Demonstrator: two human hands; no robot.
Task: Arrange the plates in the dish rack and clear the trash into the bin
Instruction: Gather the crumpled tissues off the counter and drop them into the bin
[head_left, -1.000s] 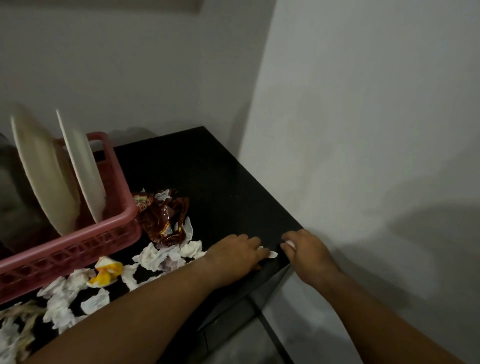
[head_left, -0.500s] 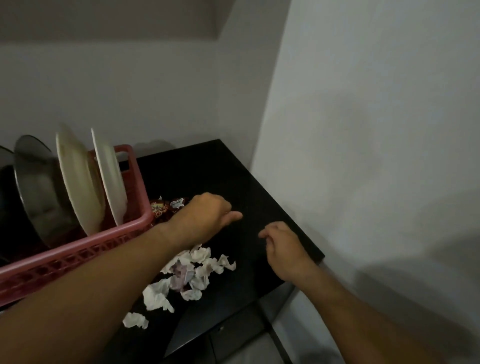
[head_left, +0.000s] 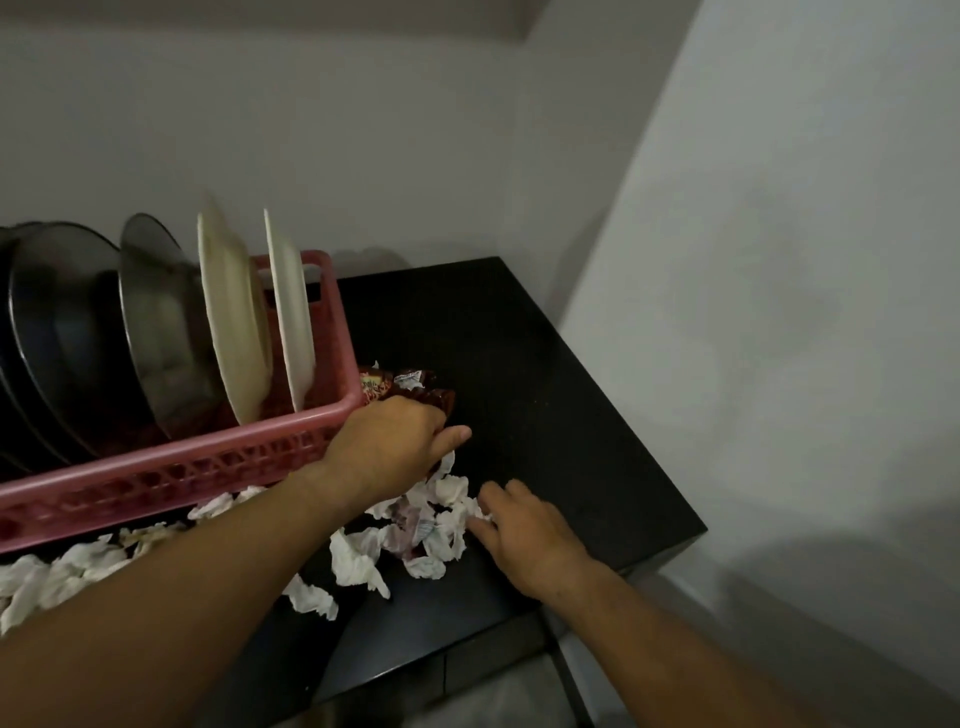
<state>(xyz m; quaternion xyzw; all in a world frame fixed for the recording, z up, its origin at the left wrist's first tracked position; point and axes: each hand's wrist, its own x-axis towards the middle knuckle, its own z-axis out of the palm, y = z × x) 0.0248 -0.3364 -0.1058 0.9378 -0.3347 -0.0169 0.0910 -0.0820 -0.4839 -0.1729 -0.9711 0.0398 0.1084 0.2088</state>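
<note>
A pink dish rack (head_left: 197, 462) stands on the left of the black table (head_left: 545, 374). It holds two white plates (head_left: 288, 306) upright, a steel plate (head_left: 156, 322) and dark pans (head_left: 57, 338). A red-brown snack wrapper (head_left: 415, 389) lies by the rack's right end, with my left hand (head_left: 395, 447) laid over its near side, fingers curled on it. Crumpled white tissue scraps (head_left: 410, 530) are strewn in front of the rack. My right hand (head_left: 524, 530) rests on the right edge of that pile, fingertips touching the paper. No bin is in view.
More tissue scraps (head_left: 57, 571) trail to the left under my left forearm. Grey walls close the table in at the back and on the right. The table's front edge (head_left: 467, 660) drops off to a dark frame below.
Both hands moved from the table's front right edge back toward the rack. The left hand went onto the wrapper. The right hand came down on the tissue pile. My view shifted left.
</note>
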